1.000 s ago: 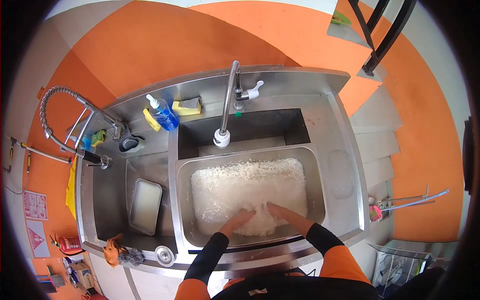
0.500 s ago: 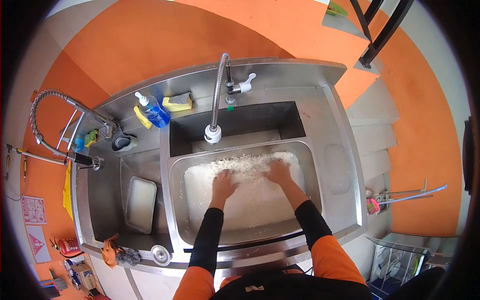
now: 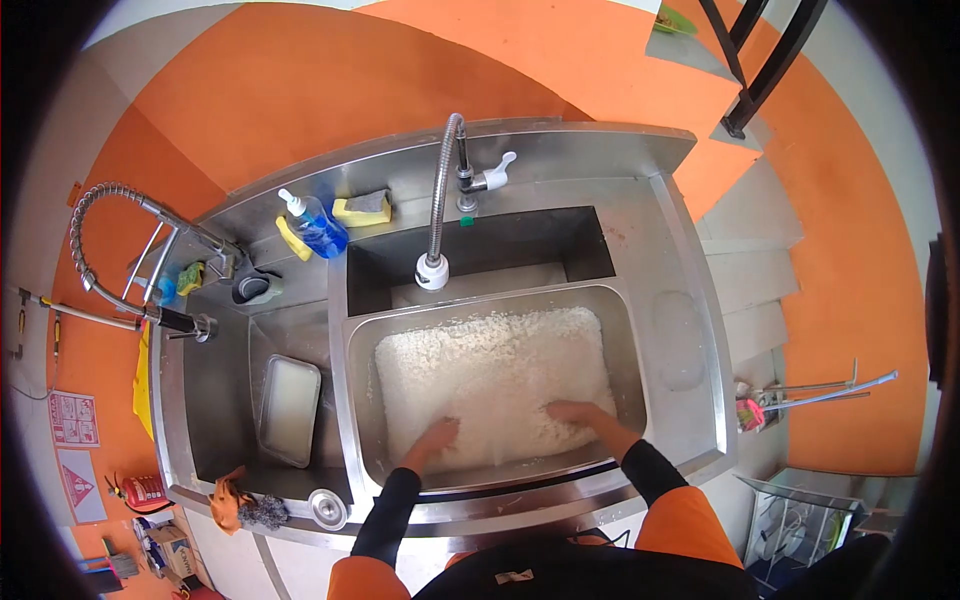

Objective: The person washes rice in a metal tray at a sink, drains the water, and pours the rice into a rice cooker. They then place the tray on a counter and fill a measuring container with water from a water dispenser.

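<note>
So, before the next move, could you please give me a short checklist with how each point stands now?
1. Both hands inside the tub: ok; the left hand and right hand are in the white grains.
2. Grains contained: ok; the main mass lies within the steel tub.
3. Black cuffs clear of the wet mix: ok, both appear above it.
4. Tap head over the tub, if water is wanted: not ok; it hangs over the dark recess behind.
5. Bottle of blue liquid out of the tub: ok, it stands behind the sinks.
6. Fingers' grip: cannot tell; fingertips are blurred or buried.
</note>
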Demonstrator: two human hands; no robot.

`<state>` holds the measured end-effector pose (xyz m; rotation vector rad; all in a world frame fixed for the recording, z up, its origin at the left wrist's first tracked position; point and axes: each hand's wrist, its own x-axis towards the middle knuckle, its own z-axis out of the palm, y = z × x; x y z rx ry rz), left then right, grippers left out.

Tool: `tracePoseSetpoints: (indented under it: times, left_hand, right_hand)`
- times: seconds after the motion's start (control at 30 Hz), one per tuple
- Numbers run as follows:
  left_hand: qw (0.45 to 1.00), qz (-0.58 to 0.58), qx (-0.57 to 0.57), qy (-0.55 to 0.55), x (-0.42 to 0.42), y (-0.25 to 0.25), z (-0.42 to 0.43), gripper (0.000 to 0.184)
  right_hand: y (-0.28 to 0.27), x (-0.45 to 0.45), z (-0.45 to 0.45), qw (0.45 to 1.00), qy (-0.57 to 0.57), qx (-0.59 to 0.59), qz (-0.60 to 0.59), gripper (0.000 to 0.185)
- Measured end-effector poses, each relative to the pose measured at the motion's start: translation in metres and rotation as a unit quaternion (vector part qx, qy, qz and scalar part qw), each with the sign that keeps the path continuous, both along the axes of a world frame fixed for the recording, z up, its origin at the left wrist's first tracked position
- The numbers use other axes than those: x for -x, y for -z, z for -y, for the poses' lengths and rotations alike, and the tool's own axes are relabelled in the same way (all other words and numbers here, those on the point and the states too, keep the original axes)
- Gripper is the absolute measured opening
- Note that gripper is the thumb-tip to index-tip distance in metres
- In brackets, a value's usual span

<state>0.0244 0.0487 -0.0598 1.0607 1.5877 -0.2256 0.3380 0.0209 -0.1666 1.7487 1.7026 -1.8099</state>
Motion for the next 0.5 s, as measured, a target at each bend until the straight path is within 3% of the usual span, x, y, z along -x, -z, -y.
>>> tracePoseSetpoints:
  times: [0.07, 0.17, 0.27, 0.3, 0.33, 0.4, 0.47, 0.5]
  left_hand:
    - [0.998, 0.055, 0.004, -0.036, -0.025, 0.019, 0.008, 0.045]
    - [0.989, 0.118, -0.044, -0.076, -0.051, 0.045, 0.01, 0.047]
    - [0.953, 0.189, -0.23, -0.056, -0.067, 0.056, -0.003, 0.053]
    - [0.92, 0.243, -0.307, -0.027, -0.072, 0.051, -0.015, 0.054]
    - [0.906, 0.254, -0.337, -0.007, -0.078, 0.031, -0.026, 0.051]
    - [0.882, 0.208, -0.42, 0.049, -0.084, 0.017, -0.046, 0.046]
    - [0.84, 0.092, -0.52, 0.123, -0.082, 0.031, -0.064, 0.04]
    - [0.838, 0.059, -0.517, 0.161, -0.079, 0.028, -0.073, 0.04]
  right_hand:
    - [-0.026, 0.038, 0.006, 0.981, 0.163, 0.096, -0.046, 0.045]
    - [-0.056, 0.071, -0.014, 0.983, 0.129, 0.126, -0.034, 0.038]
    - [-0.079, 0.086, -0.044, 0.99, 0.125, 0.062, -0.02, 0.038]
    - [-0.064, 0.086, -0.054, 0.979, 0.108, -0.124, -0.117, 0.036]
    - [-0.051, 0.087, -0.063, 0.925, 0.086, -0.305, -0.209, 0.034]
    - [-0.109, 0.094, -0.085, 0.937, 0.122, -0.297, -0.134, 0.03]
    - [-0.082, 0.086, -0.116, 0.947, 0.024, -0.32, 0.004, 0.033]
    - [-0.072, 0.082, -0.125, 0.941, -0.026, -0.329, 0.072, 0.034]
